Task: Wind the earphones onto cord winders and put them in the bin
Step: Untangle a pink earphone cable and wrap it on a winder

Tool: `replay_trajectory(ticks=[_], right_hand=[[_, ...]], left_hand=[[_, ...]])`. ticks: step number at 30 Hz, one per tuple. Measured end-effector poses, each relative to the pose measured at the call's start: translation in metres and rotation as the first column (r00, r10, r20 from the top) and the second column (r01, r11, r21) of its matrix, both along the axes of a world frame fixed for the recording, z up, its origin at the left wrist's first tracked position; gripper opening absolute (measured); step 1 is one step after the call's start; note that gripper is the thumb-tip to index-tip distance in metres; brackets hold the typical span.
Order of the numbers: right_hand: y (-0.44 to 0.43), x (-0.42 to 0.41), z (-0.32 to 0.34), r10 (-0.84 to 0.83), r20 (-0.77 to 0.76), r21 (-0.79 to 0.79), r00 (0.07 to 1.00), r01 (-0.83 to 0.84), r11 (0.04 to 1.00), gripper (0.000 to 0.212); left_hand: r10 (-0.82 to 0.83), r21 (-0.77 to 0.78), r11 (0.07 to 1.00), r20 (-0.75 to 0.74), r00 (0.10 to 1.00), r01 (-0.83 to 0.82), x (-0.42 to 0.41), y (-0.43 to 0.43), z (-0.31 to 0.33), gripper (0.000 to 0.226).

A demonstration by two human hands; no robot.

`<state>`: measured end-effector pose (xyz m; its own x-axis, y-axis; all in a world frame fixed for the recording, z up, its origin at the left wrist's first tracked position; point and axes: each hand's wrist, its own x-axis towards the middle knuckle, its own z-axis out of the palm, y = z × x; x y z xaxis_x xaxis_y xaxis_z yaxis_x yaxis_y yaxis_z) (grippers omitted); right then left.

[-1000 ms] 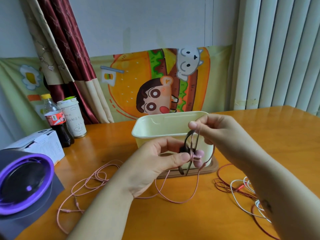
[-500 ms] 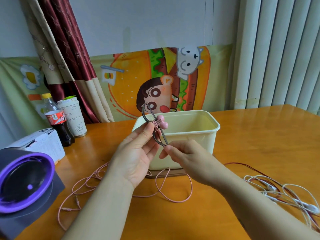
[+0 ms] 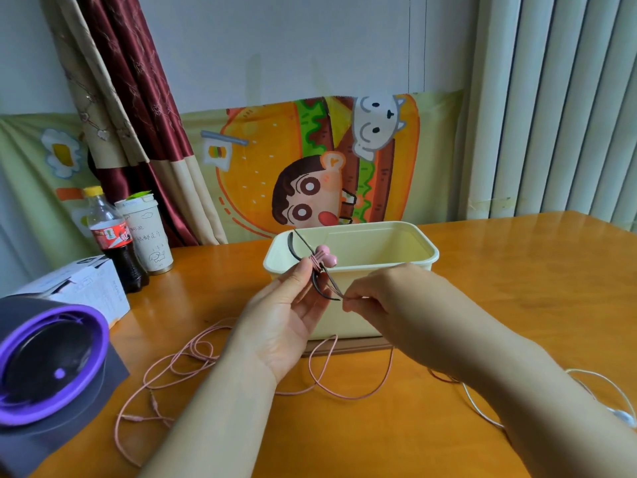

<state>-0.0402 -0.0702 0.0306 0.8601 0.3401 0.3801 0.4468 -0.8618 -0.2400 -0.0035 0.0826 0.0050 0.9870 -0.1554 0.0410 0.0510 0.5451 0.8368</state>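
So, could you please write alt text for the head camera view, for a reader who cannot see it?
A person's left hand holds a black cord winder with pink earbuds at its middle, in front of a cream bin, while the right hand pinches the winder's lower tip. Loose pink cable trails across the wooden table.

Two bare hands and forearms are shown, and no clothing is worn on any part that is seen. The left hand (image 3: 286, 322) is presented from the palm side, where fine creases are traced across the palm and the wrist. The right hand (image 3: 389, 301) is presented from the back, its knuckles only faintly outlined. The left forearm (image 3: 220, 419) is cut off by the lower edge, and the right forearm (image 3: 517, 391) by the lower right corner. The fingernails are too small to be judged.
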Motion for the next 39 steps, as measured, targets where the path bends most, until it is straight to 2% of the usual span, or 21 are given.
replay_trajectory(ticks=[3, 5, 7, 9, 11, 14, 19, 25, 31, 35, 39], right_hand=[[0.004, -0.002, 0.003, 0.052, 0.040, 0.024, 0.998, -0.053, 0.998, 0.028], [0.001, -0.001, 0.007, 0.037, 0.060, 0.144, 0.998, -0.045, 0.989, 0.031], [-0.006, 0.001, 0.012, -0.018, 0.066, 0.310, 0.998, -0.003, 0.951, 0.035], [-0.013, 0.005, 0.014, -0.060, 0.077, 0.474, 0.995, 0.016, 0.881, 0.037], [-0.017, 0.008, 0.014, -0.104, 0.112, 0.560, 0.988, 0.023, 0.828, 0.037], [-0.018, 0.012, 0.010, -0.129, 0.136, 0.645, 0.982, 0.012, 0.764, 0.039], [-0.016, 0.012, 0.006, -0.188, 0.175, 0.692, 0.966, 0.015, 0.722, 0.044], [-0.016, 0.009, 0.011, -0.132, 0.240, 0.671, 0.962, -0.066, 0.738, 0.048], [-0.015, 0.007, 0.011, -0.137, 0.309, 0.610, 0.941, -0.086, 0.788, 0.045], [-0.020, 0.009, 0.012, -0.108, 0.256, 0.679, 0.961, -0.099, 0.728, 0.051], [-0.028, 0.013, 0.014, 0.009, 0.130, 0.762, 0.991, -0.106, 0.639, 0.055]], left_hand=[[0.019, 0.176, 0.984, 0.080, 0.997, -0.033, -0.001, -0.003, -0.006, 0.025], [0.047, 0.357, 0.929, 0.153, 0.987, -0.100, -0.002, -0.004, -0.009, 0.035], [-0.007, 0.460, 0.883, 0.199, 0.980, -0.087, -0.004, -0.005, -0.008, 0.041], [-0.117, 0.475, 0.880, 0.212, 0.970, 0.003, -0.007, -0.006, -0.006, 0.042], [-0.210, 0.482, 0.872, 0.215, 0.954, 0.083, -0.010, -0.008, -0.004, 0.040], [-0.224, 0.426, 0.897, 0.211, 0.952, 0.117, -0.011, -0.009, -0.002, 0.037], [-0.197, 0.393, 0.915, 0.257, 0.946, 0.084, -0.011, -0.006, 0.001, 0.027], [-0.229, 0.423, 0.902, 0.289, 0.930, 0.091, -0.013, -0.005, 0.006, 0.025], [-0.207, 0.643, 0.763, 0.346, 0.915, -0.070, -0.013, -0.006, 0.005, 0.030], [-0.270, 0.631, 0.775, 0.321, 0.908, 0.008, -0.014, -0.004, 0.005, 0.032], [-0.354, 0.573, 0.806, 0.263, 0.897, 0.150, -0.015, -0.001, 0.009, 0.033]])
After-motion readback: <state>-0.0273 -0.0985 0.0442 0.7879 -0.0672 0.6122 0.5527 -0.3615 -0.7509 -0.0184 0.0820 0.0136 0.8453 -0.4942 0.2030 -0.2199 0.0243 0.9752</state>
